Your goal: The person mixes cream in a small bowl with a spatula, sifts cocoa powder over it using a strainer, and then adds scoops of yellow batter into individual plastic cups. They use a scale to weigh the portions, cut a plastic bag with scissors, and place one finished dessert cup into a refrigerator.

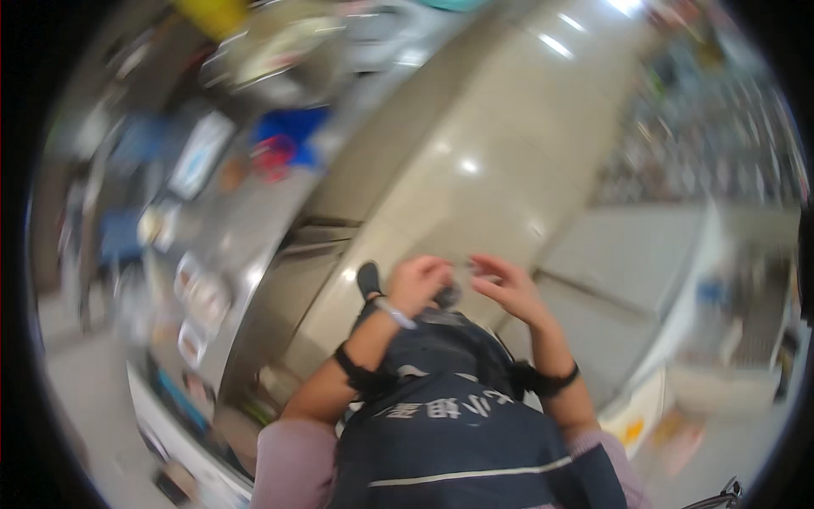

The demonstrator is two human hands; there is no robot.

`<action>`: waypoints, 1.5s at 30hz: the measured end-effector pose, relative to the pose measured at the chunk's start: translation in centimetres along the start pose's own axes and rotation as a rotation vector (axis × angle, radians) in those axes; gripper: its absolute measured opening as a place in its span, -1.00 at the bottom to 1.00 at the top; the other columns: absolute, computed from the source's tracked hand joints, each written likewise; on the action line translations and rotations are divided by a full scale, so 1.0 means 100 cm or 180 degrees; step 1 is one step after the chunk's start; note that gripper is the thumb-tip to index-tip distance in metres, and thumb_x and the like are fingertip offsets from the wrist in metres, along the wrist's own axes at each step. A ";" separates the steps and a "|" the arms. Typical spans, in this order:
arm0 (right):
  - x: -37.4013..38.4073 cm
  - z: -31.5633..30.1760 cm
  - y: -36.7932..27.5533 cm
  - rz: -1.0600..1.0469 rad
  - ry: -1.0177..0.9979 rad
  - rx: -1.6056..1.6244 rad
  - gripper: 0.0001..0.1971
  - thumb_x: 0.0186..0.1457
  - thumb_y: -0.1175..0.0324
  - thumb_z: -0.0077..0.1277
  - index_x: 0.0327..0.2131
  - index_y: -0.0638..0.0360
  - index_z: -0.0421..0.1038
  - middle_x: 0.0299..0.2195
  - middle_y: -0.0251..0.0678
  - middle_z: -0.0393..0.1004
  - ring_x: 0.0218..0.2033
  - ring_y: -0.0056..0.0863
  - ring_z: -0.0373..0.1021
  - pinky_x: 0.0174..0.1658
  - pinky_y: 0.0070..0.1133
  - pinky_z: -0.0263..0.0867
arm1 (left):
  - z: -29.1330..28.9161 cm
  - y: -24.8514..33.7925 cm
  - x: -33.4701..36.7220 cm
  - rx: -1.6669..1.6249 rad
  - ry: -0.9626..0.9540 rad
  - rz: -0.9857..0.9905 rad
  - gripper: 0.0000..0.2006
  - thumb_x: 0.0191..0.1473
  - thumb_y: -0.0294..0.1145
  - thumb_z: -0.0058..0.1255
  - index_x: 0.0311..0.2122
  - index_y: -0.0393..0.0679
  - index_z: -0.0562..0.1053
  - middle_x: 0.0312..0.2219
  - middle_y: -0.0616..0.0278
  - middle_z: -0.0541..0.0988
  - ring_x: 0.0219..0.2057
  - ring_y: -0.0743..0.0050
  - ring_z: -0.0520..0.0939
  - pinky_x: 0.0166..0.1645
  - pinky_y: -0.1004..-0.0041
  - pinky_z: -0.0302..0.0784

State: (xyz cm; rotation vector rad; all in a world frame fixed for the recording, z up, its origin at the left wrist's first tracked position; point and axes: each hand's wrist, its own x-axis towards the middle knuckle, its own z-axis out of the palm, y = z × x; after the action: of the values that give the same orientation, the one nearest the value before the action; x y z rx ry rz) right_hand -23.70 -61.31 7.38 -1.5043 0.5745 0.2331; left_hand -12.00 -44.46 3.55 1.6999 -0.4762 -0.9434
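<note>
My left hand (417, 283) is in front of my body with its fingers curled inward. Blur hides whether anything small is in them. My right hand (511, 287) is beside it, a short gap away, its thumb and fingers apart. A pale smear shows by the right fingertips, too blurred to name. Both hands are above the dark apron (458, 416) I wear, over the aisle floor. A light band is around my left wrist, and dark bands circle both forearms.
To the left runs a metal counter (254, 246) with a large metal bowl (284, 64), a blue item (297, 131) with something red on it, and white containers (202, 297). On the right are a pale cabinet or chest (623, 254) and blurred racks of goods (695, 140). Tiled floor (500, 144) lies between.
</note>
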 end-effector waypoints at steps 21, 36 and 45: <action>0.218 0.344 -0.188 -0.1779 -0.0086 -0.1278 -0.77 0.00 0.43 -0.03 -0.24 0.31 0.39 -0.59 -0.31 0.45 -0.57 -0.67 0.38 -0.50 -0.73 0.26 | -0.353 -0.062 -0.305 -0.2178 0.2142 0.0694 -0.85 -0.02 -0.70 -0.16 -0.30 -0.30 0.37 -0.35 0.21 0.42 -0.27 0.43 0.52 -0.24 0.51 0.51; 0.393 0.519 -0.227 -0.1051 -0.1953 -0.2144 -0.62 -0.13 0.28 0.09 -0.21 0.29 0.38 -0.44 -0.19 0.49 -0.46 -0.42 0.44 -0.39 -0.60 0.32 | -0.388 -0.057 -0.321 -0.2111 0.4571 -0.0142 -0.78 -0.05 -0.55 -0.01 -0.23 -0.23 0.36 -0.43 0.24 0.49 -0.35 0.40 0.55 -0.34 0.50 0.48; 0.464 0.613 -0.163 -0.1801 -0.0886 -0.2724 -0.73 -0.07 0.38 -0.04 -0.23 0.21 0.41 -0.30 -0.12 0.44 -0.25 -0.24 0.38 -0.16 -0.46 0.30 | -0.528 -0.094 -0.253 -0.0991 0.4956 -0.0554 -0.73 -0.05 -0.60 -0.11 -0.17 -0.27 0.39 -0.44 0.17 0.51 -0.44 0.51 0.55 -0.40 0.58 0.44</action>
State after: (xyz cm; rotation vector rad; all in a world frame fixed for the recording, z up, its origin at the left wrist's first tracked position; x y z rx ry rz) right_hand 36.59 -12.05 -3.42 -2.3362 -0.2393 0.2510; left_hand 12.77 9.14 9.15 1.6706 0.8123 0.3556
